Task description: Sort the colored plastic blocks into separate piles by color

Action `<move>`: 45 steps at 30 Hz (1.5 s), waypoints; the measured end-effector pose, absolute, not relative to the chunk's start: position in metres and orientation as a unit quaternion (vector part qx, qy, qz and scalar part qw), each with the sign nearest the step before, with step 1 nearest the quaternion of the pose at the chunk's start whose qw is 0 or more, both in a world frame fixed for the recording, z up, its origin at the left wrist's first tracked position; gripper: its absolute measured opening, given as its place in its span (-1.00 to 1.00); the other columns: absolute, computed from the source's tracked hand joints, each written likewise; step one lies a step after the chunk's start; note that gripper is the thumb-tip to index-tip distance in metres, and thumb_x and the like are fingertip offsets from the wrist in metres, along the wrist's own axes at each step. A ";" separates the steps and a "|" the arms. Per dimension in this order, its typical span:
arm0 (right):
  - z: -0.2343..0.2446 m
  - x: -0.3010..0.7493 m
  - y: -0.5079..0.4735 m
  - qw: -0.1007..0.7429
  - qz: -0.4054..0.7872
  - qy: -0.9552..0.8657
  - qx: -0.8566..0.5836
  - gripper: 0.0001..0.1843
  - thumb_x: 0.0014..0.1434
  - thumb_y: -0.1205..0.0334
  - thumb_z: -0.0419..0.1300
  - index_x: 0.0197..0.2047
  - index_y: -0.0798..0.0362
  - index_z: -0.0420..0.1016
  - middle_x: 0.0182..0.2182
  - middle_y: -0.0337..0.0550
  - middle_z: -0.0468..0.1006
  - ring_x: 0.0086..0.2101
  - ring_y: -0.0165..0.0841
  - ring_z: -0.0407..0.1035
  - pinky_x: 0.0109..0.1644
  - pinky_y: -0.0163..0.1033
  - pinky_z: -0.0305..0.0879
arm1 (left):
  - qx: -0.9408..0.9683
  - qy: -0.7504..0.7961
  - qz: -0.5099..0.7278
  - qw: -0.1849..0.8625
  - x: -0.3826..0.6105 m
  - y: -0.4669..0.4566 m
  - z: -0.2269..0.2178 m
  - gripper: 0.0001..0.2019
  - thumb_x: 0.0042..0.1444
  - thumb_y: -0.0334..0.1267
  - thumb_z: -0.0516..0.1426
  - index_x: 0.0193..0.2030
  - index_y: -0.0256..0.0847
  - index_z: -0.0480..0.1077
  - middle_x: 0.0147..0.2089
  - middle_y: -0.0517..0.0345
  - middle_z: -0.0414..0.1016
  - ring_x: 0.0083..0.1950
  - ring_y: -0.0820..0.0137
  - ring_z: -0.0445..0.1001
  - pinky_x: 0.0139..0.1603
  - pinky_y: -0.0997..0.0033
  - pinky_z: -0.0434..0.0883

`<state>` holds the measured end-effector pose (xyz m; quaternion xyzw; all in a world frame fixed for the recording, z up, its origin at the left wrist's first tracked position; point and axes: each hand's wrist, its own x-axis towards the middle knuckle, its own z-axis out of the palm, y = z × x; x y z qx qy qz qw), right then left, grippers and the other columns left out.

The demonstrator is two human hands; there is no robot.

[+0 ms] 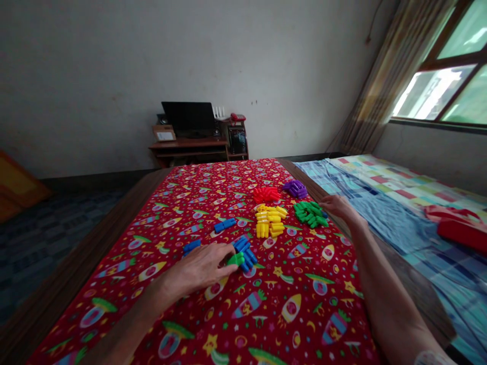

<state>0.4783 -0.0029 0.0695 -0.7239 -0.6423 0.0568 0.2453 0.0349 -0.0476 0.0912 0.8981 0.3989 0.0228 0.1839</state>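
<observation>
We look down from the head camera over a long table with a dark wooden rim, covered by a red cloth printed with rockets, stars and planets. Taking the yellow pile of small plastic pieces near the cloth's middle as our landmark: a red pile lies just beyond it, a purple pile beyond and to its right, and a green pile just to its right. To its left lies a loose blue piece, and nearer to us, left of it, a cluster of blue pieces. Far beyond the yellow pile, against a plain pale wall, stands a low wooden desk carrying a dark laptop. To the right of the pile, past the table edge, we see a bed with a patchwork sheet, a curtain and a bright window. Our left hand lies low on the cloth, nearer to us than the yellow pile, palm down, fingers drawn together and pinched on a single green piece that touches the blue cluster. Our right hand reaches out along a straight forearm to the right of the yellow pile, resting at the green pile's right edge; its fingers are curled loosely, and we cannot tell whether they grip anything.
</observation>
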 end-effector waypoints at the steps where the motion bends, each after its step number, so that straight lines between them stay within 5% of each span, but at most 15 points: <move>1: 0.068 0.481 -0.004 0.233 0.074 -0.643 -0.726 -0.69 0.10 0.12 0.13 -0.39 0.14 0.63 -0.48 -0.09 0.61 -0.44 -0.29 0.45 -0.36 -0.29 0.24 | 0.898 0.398 0.024 0.183 0.035 -0.048 0.090 -0.67 0.18 0.04 0.06 -0.10 -0.12 0.46 -0.19 0.09 0.56 -0.14 0.25 0.52 -0.12 0.38 0.36; 8: 0.089 0.463 -0.005 0.336 -0.002 -0.604 -0.723 -0.66 0.20 0.10 0.09 -0.38 0.10 0.62 -0.51 0.00 0.58 -0.40 -0.19 0.47 -0.31 -0.17 0.30 | 0.895 0.401 0.117 0.156 0.044 -0.046 0.086 -0.70 0.17 -0.01 0.09 -0.10 -0.13 0.46 -0.12 0.07 0.57 -0.09 0.23 0.53 -0.04 0.30 0.41; 12: 0.114 0.388 -0.015 0.392 0.094 -0.716 -0.570 -0.68 0.24 0.07 0.11 -0.23 0.08 0.62 -0.33 -0.05 0.64 -0.37 -0.27 0.49 -0.28 -0.20 0.36 | 0.858 0.411 0.261 0.161 0.059 -0.044 0.086 -0.67 0.16 -0.01 0.08 -0.12 -0.18 0.47 -0.11 0.01 0.58 -0.09 0.21 0.55 -0.03 0.25 0.45; 16: 0.112 0.299 -0.044 0.308 0.191 -0.876 -0.317 -0.68 0.27 0.17 0.16 0.06 0.03 0.50 -0.12 -0.07 0.60 -0.18 -0.33 0.49 -0.14 -0.27 0.38 | 0.795 0.428 0.306 0.301 0.065 -0.039 0.082 -0.57 0.11 0.10 0.11 -0.12 -0.22 0.52 -0.21 0.05 0.62 -0.22 0.23 0.57 -0.21 0.33 0.51; 19: 0.100 0.266 -0.055 0.297 0.129 -0.910 -0.259 -0.74 0.33 0.28 0.08 0.02 0.06 0.49 -0.14 -0.01 0.58 -0.17 -0.34 0.46 -0.15 -0.29 0.34 | 0.742 0.426 0.290 0.428 0.063 -0.033 0.075 -0.47 0.06 0.21 0.12 -0.20 -0.27 0.55 -0.44 0.12 0.57 -0.41 0.30 0.53 -0.41 0.40 0.48; 22: 0.094 0.276 -0.047 0.316 0.053 -0.889 -0.328 -0.78 0.35 0.25 0.05 -0.12 0.09 0.51 -0.33 -0.08 0.57 -0.34 -0.37 0.42 -0.26 -0.31 0.29 | 0.694 0.426 0.327 0.480 0.061 -0.030 0.070 -0.41 0.03 0.28 0.11 -0.21 -0.29 0.55 -0.37 0.06 0.60 -0.35 0.26 0.56 -0.34 0.36 0.52; 26: 0.100 0.332 -0.025 0.356 -0.046 -0.807 -0.468 -0.74 0.33 0.15 0.07 -0.15 0.08 0.54 -0.24 -0.03 0.57 -0.23 -0.30 0.42 -0.12 -0.24 0.30 | 0.691 0.433 0.357 0.455 0.058 -0.033 0.077 -0.49 0.11 0.20 0.09 -0.15 -0.25 0.53 -0.20 0.00 0.63 -0.21 0.21 0.59 -0.23 0.32 0.54; 31: 0.094 0.392 -0.015 0.195 -0.113 -0.707 -0.671 -0.69 0.30 0.11 0.07 -0.23 0.08 0.59 -0.22 0.05 0.54 -0.15 -0.16 0.39 -0.04 -0.08 0.29 | 0.730 0.418 0.341 0.420 0.054 -0.034 0.087 -0.58 0.13 0.09 0.08 -0.18 -0.23 0.52 -0.23 0.03 0.62 -0.21 0.24 0.59 -0.20 0.35 0.53; 35: 0.079 0.405 -0.014 0.116 -0.113 -0.694 -0.702 -0.70 0.27 0.14 0.09 -0.30 0.09 0.59 -0.20 0.10 0.53 -0.11 -0.07 0.36 -0.07 -0.03 0.28 | 0.755 0.413 0.317 0.399 0.054 -0.032 0.084 -0.60 0.18 0.05 0.05 -0.14 -0.22 0.51 -0.23 0.04 0.62 -0.19 0.24 0.59 -0.14 0.31 0.52; 41: 0.067 0.431 -0.015 0.226 -0.097 -0.678 -0.692 -0.75 0.22 0.18 0.09 -0.20 0.04 0.58 -0.14 0.04 0.58 -0.04 -0.09 0.38 -0.02 -0.06 0.29 | 0.778 0.401 0.286 0.391 0.054 -0.034 0.085 -0.59 0.20 0.05 0.02 -0.12 -0.20 0.51 -0.19 0.04 0.62 -0.16 0.24 0.59 -0.11 0.30 0.53; 45: 0.063 0.465 -0.022 0.255 -0.039 -0.647 -0.717 -0.71 0.20 0.14 0.06 -0.26 0.04 0.58 -0.36 -0.03 0.61 -0.23 -0.17 0.45 -0.18 -0.16 0.29 | 0.783 0.402 0.286 0.380 0.054 -0.037 0.090 -0.62 0.21 0.01 0.01 -0.14 -0.19 0.51 -0.19 0.04 0.62 -0.16 0.24 0.60 -0.11 0.31 0.52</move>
